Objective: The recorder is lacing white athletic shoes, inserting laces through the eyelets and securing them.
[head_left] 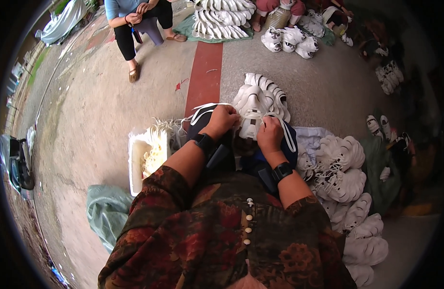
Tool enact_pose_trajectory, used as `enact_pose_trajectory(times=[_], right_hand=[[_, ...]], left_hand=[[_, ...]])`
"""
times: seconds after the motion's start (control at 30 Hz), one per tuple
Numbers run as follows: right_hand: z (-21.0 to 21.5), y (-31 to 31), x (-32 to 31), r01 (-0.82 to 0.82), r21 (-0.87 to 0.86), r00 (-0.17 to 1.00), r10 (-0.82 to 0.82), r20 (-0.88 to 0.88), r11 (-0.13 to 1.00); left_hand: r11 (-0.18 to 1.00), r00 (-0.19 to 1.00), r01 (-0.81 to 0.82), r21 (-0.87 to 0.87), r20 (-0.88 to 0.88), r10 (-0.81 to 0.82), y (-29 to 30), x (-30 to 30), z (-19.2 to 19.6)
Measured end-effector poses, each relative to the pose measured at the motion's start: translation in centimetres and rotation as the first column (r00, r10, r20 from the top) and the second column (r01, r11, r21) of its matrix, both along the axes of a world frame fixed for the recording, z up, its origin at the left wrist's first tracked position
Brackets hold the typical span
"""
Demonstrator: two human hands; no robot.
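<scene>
Lacing is the work our hands show: a white shoe (251,126) sits on the dark cloth (217,159) over our lap, toe pointing away, between both hands and just in front of the heap of white shoes (260,94) on the concrete floor (111,106). Our left hand (223,120) is curled closed, pinching what looks like a white lace (210,107) that arcs out to the left; our right hand (270,135) is likewise closed against the shoe's near side, with a white strand (288,137) running down past its wrist, though we cannot tell exactly which part the fingers grip. To do this well, we judge that we should keep the shoe steadied with the right hand while the left draws the lace taut and flat, no twists, with even tension on both ends. A white tray of loose laces (147,156) lies near our left knee, and laced shoes (345,178) are stacked to our right.
</scene>
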State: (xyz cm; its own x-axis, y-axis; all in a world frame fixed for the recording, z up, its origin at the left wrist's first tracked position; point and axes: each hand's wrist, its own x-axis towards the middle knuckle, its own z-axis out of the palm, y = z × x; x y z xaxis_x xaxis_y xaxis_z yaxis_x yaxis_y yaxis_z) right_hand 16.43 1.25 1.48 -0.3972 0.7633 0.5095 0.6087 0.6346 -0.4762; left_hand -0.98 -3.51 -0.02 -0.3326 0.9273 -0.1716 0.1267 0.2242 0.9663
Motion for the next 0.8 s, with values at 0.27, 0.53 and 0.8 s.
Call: enact_pose_trajectory(times=[0.27, 0.53, 0.8], right_hand=[[1.4, 0.3, -1.7, -0.331, -0.002, 0.931, 0.327, 0.164, 0.944], [0.6, 0.2, -1.4, -0.284, -0.120, 0.949, 0.297, 0.107, 0.951], [0.1, 0.5, -1.6, -0.315, -0.155, 0.945, 0.324, 0.039, 0.936]], left_hand=[[1.000, 0.998, 0.005, -0.030, -0.059, -0.007, 0.3, 0.3, 0.8], [0.985, 0.780, 0.069, 0.159, -0.624, 0.046, 0.6, 0.6, 0.1], [0.996, 0.962, 0.061, -0.072, -0.262, -0.078, 1.7, -0.8, 0.1]])
